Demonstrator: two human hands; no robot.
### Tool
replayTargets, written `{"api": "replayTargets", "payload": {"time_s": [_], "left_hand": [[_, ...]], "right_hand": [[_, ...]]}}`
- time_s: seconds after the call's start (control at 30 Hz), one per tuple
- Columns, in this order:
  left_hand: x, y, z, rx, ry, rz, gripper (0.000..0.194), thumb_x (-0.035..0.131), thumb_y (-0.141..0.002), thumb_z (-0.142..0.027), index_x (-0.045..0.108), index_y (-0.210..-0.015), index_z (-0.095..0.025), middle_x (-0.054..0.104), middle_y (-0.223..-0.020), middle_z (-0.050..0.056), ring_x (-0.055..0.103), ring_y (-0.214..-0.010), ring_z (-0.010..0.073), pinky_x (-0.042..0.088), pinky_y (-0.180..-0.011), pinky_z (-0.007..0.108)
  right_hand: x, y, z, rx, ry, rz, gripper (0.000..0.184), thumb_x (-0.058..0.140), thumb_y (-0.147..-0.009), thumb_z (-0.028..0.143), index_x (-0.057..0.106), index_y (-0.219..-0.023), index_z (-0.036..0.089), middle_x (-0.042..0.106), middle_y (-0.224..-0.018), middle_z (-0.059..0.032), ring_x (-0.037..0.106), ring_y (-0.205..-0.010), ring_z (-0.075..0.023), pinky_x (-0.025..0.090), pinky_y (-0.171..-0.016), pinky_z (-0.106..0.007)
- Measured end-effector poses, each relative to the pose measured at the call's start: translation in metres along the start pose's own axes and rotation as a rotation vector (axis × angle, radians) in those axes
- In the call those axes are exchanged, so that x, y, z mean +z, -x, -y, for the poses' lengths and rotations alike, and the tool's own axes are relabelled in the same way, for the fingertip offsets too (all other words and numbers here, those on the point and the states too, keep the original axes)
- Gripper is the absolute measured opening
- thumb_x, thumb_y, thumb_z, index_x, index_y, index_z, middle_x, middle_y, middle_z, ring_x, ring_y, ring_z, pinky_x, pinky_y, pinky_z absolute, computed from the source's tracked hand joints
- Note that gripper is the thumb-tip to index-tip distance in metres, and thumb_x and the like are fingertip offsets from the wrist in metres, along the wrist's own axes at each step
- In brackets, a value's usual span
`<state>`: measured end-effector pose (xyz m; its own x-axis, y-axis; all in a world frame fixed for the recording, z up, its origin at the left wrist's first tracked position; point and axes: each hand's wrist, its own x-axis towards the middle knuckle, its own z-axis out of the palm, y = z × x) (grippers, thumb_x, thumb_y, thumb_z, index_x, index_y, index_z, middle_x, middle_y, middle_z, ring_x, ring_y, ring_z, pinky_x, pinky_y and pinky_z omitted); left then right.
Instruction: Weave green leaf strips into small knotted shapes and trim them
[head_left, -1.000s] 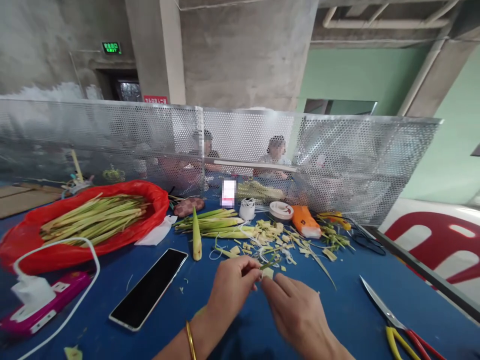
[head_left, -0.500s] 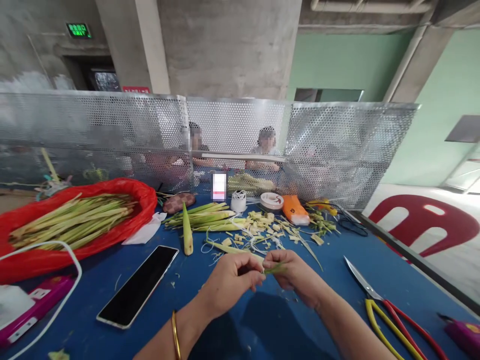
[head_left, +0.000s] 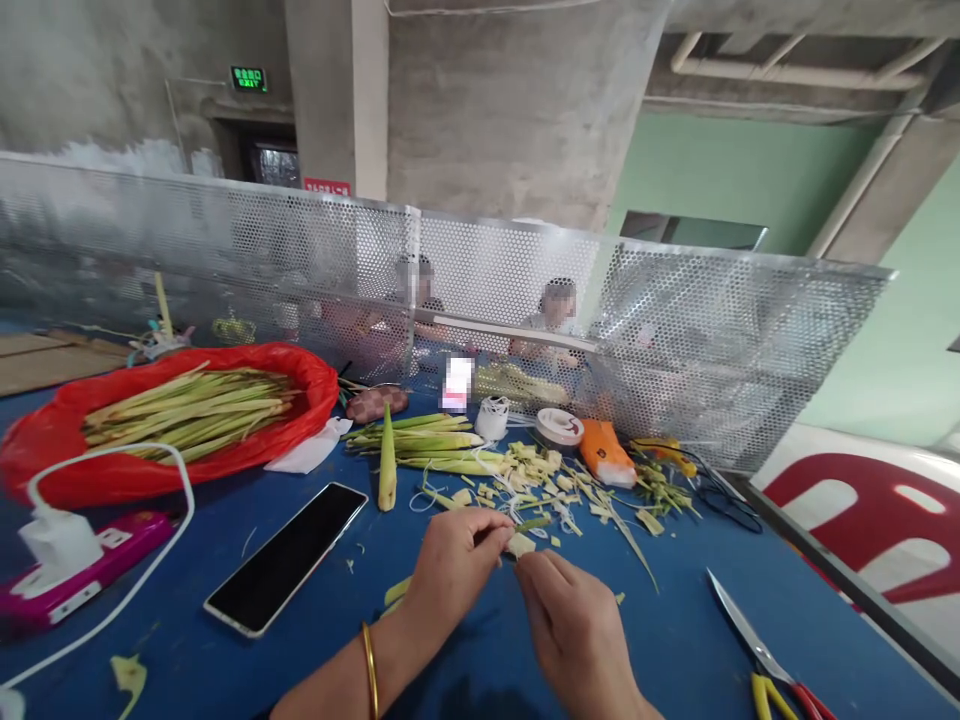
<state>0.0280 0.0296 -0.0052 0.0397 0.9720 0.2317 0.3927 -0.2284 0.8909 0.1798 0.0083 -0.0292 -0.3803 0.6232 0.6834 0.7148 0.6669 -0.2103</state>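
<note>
My left hand [head_left: 454, 575], with a gold bangle on its wrist, is closed in a pinch on a small pale green stalk piece [head_left: 520, 543]. My right hand [head_left: 574, 625] meets it from the right, fingertips pinched at the same piece. Both hands hover low over the blue table [head_left: 315, 660]. Just beyond them lies a litter of cut stalk bits [head_left: 540, 475] and a few whole green stalks [head_left: 420, 445].
A red bag of long stalks [head_left: 187, 410] sits at the left, a black phone [head_left: 289, 555] lies face up, a magenta power strip with white charger [head_left: 71, 560] at far left. Scissors [head_left: 757, 650] lie right. String spool [head_left: 493, 417], tape roll [head_left: 559, 428], perforated metal screen [head_left: 675, 330] behind; people sit beyond.
The hands, held apart along a green strip half a second ago, have come back together on the small piece. The view has swung slightly left.
</note>
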Motion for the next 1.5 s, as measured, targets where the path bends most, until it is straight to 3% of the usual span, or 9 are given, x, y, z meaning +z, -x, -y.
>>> {"api": "replayTargets", "payload": {"time_s": [0.27,0.4,0.53,0.73,0.93,1.1,1.23,1.33,1.5], "left_hand": [[0.0,0.003,-0.003,0.095,-0.136,0.131,0.024,0.054,-0.077,-0.021,0.078,-0.079,-0.024,0.075,-0.077,0.001,0.065,-0.076,0.0185,0.043,-0.068,0.024],[-0.002,0.006,-0.004,0.054,-0.039,0.329,0.021,0.056,-0.073,-0.019,0.077,-0.07,-0.022,0.07,-0.064,0.001,0.06,-0.06,0.0156,0.042,-0.059,0.023],[-0.002,0.008,-0.008,-0.051,0.185,0.479,0.016,0.059,-0.072,-0.021,0.075,-0.073,-0.019,0.069,-0.065,0.002,0.058,-0.057,0.0146,0.045,-0.058,0.023],[-0.001,0.004,-0.013,-0.08,0.274,0.34,0.011,0.058,-0.074,-0.023,0.067,-0.077,-0.017,0.066,-0.068,0.0,0.058,-0.062,0.0139,0.046,-0.063,0.024],[-0.002,0.0,-0.002,0.024,0.021,-0.031,0.016,0.051,-0.08,-0.025,0.066,-0.08,-0.02,0.067,-0.07,0.001,0.06,-0.067,0.0159,0.044,-0.067,0.025],[0.0,-0.001,0.001,-0.021,0.046,0.007,0.023,0.051,-0.08,-0.028,0.071,-0.087,-0.019,0.07,-0.073,0.003,0.063,-0.068,0.0178,0.045,-0.067,0.026],[0.002,-0.002,0.002,-0.061,0.119,0.057,0.021,0.051,-0.075,-0.024,0.07,-0.079,-0.017,0.069,-0.07,0.003,0.062,-0.066,0.0176,0.044,-0.063,0.025],[0.004,-0.004,0.005,-0.101,0.2,0.045,0.02,0.052,-0.074,-0.027,0.068,-0.077,-0.016,0.067,-0.068,0.003,0.061,-0.064,0.0174,0.045,-0.06,0.025],[0.005,-0.003,0.008,-0.076,0.1,0.005,0.022,0.051,-0.074,-0.027,0.07,-0.077,-0.016,0.068,-0.068,0.003,0.061,-0.064,0.018,0.044,-0.064,0.028]], "right_hand": [[-0.007,-0.005,-0.006,-0.079,0.045,0.022,0.028,0.037,-0.091,0.013,0.057,-0.073,0.021,0.058,-0.061,-0.0012,0.053,-0.051,-0.0132,0.031,-0.05,-0.024],[-0.017,-0.013,-0.023,0.208,-0.221,0.119,0.027,0.044,-0.092,0.025,0.058,-0.07,0.02,0.059,-0.064,-0.0009,0.053,-0.059,-0.0135,0.035,-0.055,-0.023],[-0.023,-0.022,-0.041,0.524,-0.632,0.292,0.028,0.06,-0.08,0.041,0.059,-0.062,0.019,0.052,-0.056,0.0024,0.044,-0.055,-0.0121,0.033,-0.052,-0.023],[-0.005,-0.022,-0.047,0.853,-0.977,0.424,0.039,0.066,-0.068,0.057,0.055,-0.063,0.02,0.029,-0.04,0.0105,0.019,-0.038,-0.0071,0.015,-0.04,-0.023],[0.015,-0.005,-0.025,0.452,-0.626,0.228,0.034,0.052,-0.088,0.042,0.054,-0.063,0.019,0.044,-0.057,0.003,0.041,-0.055,-0.0119,0.031,-0.05,-0.023],[0.011,0.003,-0.005,0.13,-0.321,0.019,0.026,0.042,-0.095,0.025,0.06,-0.077,0.02,0.055,-0.082,-0.0047,0.057,-0.069,-0.0148,0.044,-0.063,-0.024],[0.004,-0.003,-0.001,0.011,-0.549,0.005,0.019,0.041,-0.095,0.017,0.058,-0.087,0.021,0.059,-0.107,-0.0101,0.061,-0.093,-0.0179,0.049,-0.079,-0.026],[0.002,-0.006,-0.001,0.07,-0.718,0.025,0.018,0.041,-0.096,0.016,0.053,-0.084,0.022,0.06,-0.095,-0.0066,0.059,-0.088,-0.0168,0.05,-0.078,-0.027],[0.007,-0.003,0.002,-0.058,-0.619,0.069,0.019,0.039,-0.095,0.011,0.05,-0.083,0.022,0.057,-0.086,-0.0048,0.055,-0.078,-0.0159,0.047,-0.071,-0.027]]}}
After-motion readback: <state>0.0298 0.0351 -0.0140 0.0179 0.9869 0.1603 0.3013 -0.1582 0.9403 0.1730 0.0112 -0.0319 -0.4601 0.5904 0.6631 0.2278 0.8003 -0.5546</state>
